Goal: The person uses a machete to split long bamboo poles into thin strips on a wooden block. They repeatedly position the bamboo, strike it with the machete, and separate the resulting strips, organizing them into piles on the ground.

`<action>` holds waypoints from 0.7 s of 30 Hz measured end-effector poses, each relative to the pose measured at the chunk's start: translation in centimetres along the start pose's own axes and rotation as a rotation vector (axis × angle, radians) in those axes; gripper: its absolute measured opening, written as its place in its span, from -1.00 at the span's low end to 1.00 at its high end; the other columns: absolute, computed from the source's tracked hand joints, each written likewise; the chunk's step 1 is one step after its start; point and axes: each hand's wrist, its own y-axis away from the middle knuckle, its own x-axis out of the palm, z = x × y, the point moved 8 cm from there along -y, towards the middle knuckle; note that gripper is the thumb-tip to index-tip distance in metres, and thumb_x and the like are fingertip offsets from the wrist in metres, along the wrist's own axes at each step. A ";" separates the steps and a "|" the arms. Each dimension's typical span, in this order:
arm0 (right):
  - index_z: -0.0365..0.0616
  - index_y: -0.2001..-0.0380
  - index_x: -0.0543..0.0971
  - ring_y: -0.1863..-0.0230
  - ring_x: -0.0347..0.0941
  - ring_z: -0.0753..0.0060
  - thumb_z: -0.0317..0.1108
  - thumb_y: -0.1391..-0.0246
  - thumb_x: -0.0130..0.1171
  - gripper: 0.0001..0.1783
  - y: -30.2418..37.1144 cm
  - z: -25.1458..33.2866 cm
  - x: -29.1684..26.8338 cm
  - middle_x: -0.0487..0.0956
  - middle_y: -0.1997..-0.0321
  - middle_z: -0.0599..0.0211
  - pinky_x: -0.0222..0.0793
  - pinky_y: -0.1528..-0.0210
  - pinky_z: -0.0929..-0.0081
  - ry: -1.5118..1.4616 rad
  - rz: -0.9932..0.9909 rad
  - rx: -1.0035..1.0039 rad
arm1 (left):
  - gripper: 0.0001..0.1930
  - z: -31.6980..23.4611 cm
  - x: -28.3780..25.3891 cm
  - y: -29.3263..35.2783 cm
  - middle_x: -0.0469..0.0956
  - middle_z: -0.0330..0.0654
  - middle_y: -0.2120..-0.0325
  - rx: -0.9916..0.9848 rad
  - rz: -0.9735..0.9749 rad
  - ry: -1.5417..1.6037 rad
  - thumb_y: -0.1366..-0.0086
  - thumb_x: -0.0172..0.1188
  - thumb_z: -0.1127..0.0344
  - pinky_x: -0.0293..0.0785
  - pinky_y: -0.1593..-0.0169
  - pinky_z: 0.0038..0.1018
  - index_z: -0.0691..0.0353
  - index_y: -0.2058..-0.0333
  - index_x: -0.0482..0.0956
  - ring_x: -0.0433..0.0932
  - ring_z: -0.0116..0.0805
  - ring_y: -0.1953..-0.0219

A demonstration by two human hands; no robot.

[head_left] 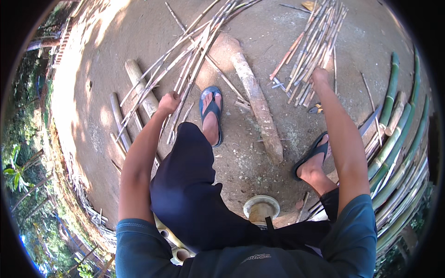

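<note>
Cane sticks (pixel 314 51) lie by the right hand (pixel 320 78) — best kept even; the left hand (pixel 170 102) curls near longer canes (pixel 202 45) — I can't tell if either grip is clamped.

Left sticks (pixel 200 48): I see long, thin, straight canes, tan with reddish-brown patches.
Left pose: loose, crossing one another at several angles, lower ends spread apart.
Left position: upper left of my view, running to the top edge.
Right sticks (pixel 319 46): I see similar thin canes, closely grouped.
Right pose: nearly parallel, slanting, lower ends uneven.
Right position: upper right, apart from the left group.
</note>
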 end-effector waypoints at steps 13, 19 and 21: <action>-0.18 -0.10 0.42 -0.14 0.06 -0.13 -0.18 -0.03 0.24 -0.43 4.9 1.4 -2.2 0.12 -0.13 -0.24 -0.10 -0.30 -0.01 0.624 -0.406 -0.713 | -0.66 6.0 9.5 -1.9 0.56 0.26 0.19 -0.083 -0.262 -0.100 -0.31 0.06 0.15 0.40 -0.03 0.03 0.28 0.08 0.43 0.50 0.25 0.06; -0.13 0.09 0.52 -0.13 0.09 -0.12 -0.30 0.06 0.28 -0.59 11.2 -5.5 -13.6 0.26 -0.02 -0.11 -0.03 -0.24 -0.03 0.575 -0.671 -0.571 | -0.52 -0.3 3.2 3.5 0.57 0.32 0.38 -0.207 -0.258 0.102 -0.30 -0.05 0.01 0.44 0.06 0.04 0.36 0.15 0.58 0.55 0.32 0.20; -0.12 0.10 0.53 -0.13 0.11 -0.12 -0.30 0.08 0.30 -0.58 12.8 -7.3 -15.4 0.29 0.01 -0.08 -0.02 -0.24 -0.02 0.527 -0.711 -0.544 | -0.51 0.5 2.5 6.7 0.57 0.31 0.37 -0.254 -0.250 0.121 -0.28 -0.05 0.00 0.43 0.07 0.02 0.41 0.28 0.61 0.57 0.30 0.21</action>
